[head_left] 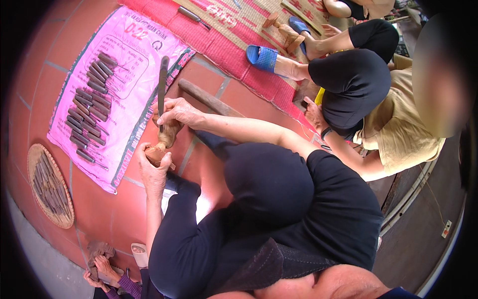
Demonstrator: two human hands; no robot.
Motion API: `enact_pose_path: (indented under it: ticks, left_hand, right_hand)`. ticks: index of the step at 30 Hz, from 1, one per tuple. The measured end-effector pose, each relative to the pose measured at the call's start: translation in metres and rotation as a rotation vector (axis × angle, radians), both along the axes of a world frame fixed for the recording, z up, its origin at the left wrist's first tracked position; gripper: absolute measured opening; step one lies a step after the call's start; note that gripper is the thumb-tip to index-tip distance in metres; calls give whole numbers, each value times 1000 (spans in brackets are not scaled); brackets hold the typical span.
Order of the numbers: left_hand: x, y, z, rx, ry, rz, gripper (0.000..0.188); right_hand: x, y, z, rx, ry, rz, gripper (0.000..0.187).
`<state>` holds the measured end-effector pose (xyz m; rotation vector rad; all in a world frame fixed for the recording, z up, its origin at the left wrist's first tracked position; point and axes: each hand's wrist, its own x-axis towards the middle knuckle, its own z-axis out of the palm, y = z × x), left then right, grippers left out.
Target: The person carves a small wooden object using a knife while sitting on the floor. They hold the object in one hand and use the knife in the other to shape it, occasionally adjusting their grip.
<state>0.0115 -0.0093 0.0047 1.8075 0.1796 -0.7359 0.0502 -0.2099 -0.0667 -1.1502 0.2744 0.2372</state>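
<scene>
Over red floor tiles (209, 79), right hand (175, 112) fisted round upright dark chisel (162, 85), forearm reaching left. Left hand (152, 172) clamped on small brown wood carving (160, 149) just below, blade tip near carving. Far left, pink sheet (124, 45) with rows of dark tools (90, 107); round woven tray (50, 185) nearer. Carving pale-brown, rough-cut.

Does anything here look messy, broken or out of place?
Nothing stands out. The dark chisels lie in tidy rows on the pink sheet, more fill the round woven tray, and a wooden stick rests on the tiled floor. The left hand steadies the wooden carving; the right hand holds a chisel.
</scene>
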Motion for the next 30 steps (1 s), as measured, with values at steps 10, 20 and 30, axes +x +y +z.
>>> enact_pose_path:
  ticks: [10, 20, 30]
  left_hand:
    - [-3, -2, 1, 34, -85, -20, 62]
    - [-1, 2, -10, 140, -248, -98, 62]
    - [-7, 8, -11, 125, -186, -73, 65]
  right_hand:
    - [-1, -3, 2, -1, 94, 67, 14]
    - [3, 1, -2, -4, 53, 42, 13]
    - [0, 5, 0, -51, 48, 16, 14]
